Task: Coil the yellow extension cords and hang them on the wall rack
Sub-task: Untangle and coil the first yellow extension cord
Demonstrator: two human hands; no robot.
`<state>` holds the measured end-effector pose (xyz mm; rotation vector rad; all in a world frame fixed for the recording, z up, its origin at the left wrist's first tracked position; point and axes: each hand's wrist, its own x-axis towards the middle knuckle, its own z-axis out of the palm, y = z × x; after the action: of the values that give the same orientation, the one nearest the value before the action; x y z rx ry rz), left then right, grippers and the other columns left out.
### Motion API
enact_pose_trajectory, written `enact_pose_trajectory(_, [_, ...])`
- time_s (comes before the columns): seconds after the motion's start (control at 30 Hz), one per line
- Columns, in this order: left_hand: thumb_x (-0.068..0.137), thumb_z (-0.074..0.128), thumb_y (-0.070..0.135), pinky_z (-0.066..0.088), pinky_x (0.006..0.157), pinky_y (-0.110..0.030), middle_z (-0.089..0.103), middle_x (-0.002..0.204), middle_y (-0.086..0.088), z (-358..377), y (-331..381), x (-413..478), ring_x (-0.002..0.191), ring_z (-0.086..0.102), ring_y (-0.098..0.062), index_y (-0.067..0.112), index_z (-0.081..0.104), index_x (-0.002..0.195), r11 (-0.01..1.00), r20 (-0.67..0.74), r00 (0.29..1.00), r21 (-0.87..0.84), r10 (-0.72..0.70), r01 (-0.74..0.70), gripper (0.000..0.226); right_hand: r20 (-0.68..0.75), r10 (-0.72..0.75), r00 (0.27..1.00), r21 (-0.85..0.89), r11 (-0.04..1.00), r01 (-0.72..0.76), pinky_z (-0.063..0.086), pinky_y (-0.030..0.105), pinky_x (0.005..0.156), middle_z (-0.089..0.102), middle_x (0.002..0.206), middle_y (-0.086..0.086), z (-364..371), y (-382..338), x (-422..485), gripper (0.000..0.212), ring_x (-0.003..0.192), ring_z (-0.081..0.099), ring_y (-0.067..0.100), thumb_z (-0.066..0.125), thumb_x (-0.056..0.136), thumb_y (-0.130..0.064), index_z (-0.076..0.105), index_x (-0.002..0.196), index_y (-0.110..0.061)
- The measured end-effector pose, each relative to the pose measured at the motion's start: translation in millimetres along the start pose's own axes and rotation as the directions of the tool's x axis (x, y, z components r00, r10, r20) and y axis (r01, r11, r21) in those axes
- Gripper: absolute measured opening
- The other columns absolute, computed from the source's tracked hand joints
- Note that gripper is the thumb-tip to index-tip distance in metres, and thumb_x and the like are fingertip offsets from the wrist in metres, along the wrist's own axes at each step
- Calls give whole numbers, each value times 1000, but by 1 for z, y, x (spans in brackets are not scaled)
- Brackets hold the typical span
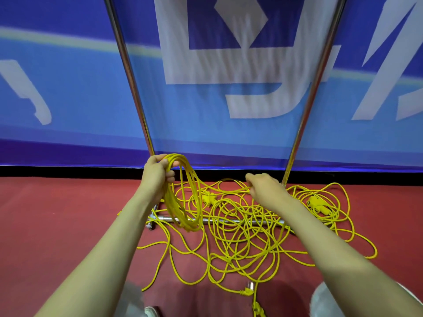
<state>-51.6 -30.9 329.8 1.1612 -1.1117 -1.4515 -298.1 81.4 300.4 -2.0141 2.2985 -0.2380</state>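
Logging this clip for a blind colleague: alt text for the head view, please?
The left hand holds up a coil of yellow cord while the right hand pinches a strand leading from the loose tangle on the red floor, below a metal rack.

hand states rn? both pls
Left hand: closed around the coiled loops of yellow cord.
Right hand: pinching a loose cord strand running from the coil.

A single wide-angle view is given from head height, aimed forward and down. The hands (158, 177) are seen close, the red floor (57, 213) below, and a blue banner (80, 99) fills the upper frame.
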Motion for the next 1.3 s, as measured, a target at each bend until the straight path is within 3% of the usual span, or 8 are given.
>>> enact_pose_trajectory(0.3, [102, 26, 0, 25, 43, -17, 56, 77, -10, 13, 16, -16, 42, 33, -5, 10, 48, 87, 976, -41, 996, -200, 76, -82, 29, 394, -305, 867, 74, 951, 301, 42, 32, 74, 63, 102, 11, 16, -32, -12, 24, 101, 57, 29, 51, 83, -7, 59, 103, -17])
enact_pose_trajectory(0.43, [103, 25, 2, 27, 41, -15, 54, 78, -11, 14, 15, -14, 41, 35, -4, 7, 47, 93, 945, -61, 996, -317, 63, -80, 25, 442, -385, 810, 81, 917, 391, 43, 33, 81, 59, 112, 11, 18, -45, -15, 34, 106, 55, 28, 49, 85, -2, 64, 112, -16])
enact_pose_trajectory(0.6, [103, 25, 1, 28, 39, -15, 54, 78, -11, 19, 7, -12, 40, 35, -5, -1, 45, 106, 928, -72, 996, -365, 54, -77, 20, 415, -483, 771, 109, 868, 485, 43, 35, 86, 52, 115, 9, 11, -56, -19, 34, 110, 52, 26, 49, 92, -8, 62, 121, -19])
enact_pose_trajectory(0.77, [103, 26, 1, 29, 38, -15, 53, 79, -10, 34, -3, -19, 39, 35, -5, 0, 41, 119, 938, -25, 998, -343, 51, -56, 22, 119, -595, 795, 177, 800, 573, 46, 40, 84, 55, 113, 5, 2, -61, -20, 27, 106, 54, 23, 53, 93, -12, 55, 120, -17])
enact_pose_trajectory(0.9, [103, 27, 1, 30, 38, -15, 55, 81, -10, 42, -6, -25, 40, 36, -4, -4, 45, 117, 936, 58, 998, -352, 23, -2, 24, -35, -554, 832, 148, 820, 552, 46, 42, 72, 59, 112, 4, -4, -67, -22, 33, 98, 59, 31, 59, 92, -27, 46, 119, -11])
enact_pose_trajectory(1.07, [103, 27, 1, 30, 39, -15, 56, 82, -10, 41, -3, -27, 40, 35, -4, -2, 52, 100, 911, 150, 989, -406, -17, 77, 26, 57, -194, 979, -39, 980, 197, 45, 39, 75, 66, 102, 9, -3, -66, -19, 74, 97, 62, 34, 46, 78, -75, 41, 119, -13])
enact_pose_trajectory(1.17, [104, 27, 3, 30, 40, -15, 57, 83, -9, 41, -4, -29, 41, 36, -4, -1, 54, 96, 924, 173, 985, -374, -15, 80, 29, 170, -124, 978, 194, 977, 90, 41, 35, 70, 60, 85, -2, -4, -63, -16, 62, 85, 58, 22, 57, 72, -75, 43, 101, -21])
enact_pose_trajectory(1.3, [103, 28, 3, 31, 40, -16, 58, 84, -10, 45, -7, -31, 41, 37, -5, -3, 53, 104, 936, 203, 979, -339, -20, 90, 26, 140, -310, 940, 677, 723, 137, 44, 35, 64, 54, 81, -6, -15, -62, -9, 26, 69, 52, 17, 65, 85, -17, 46, 101, -22])
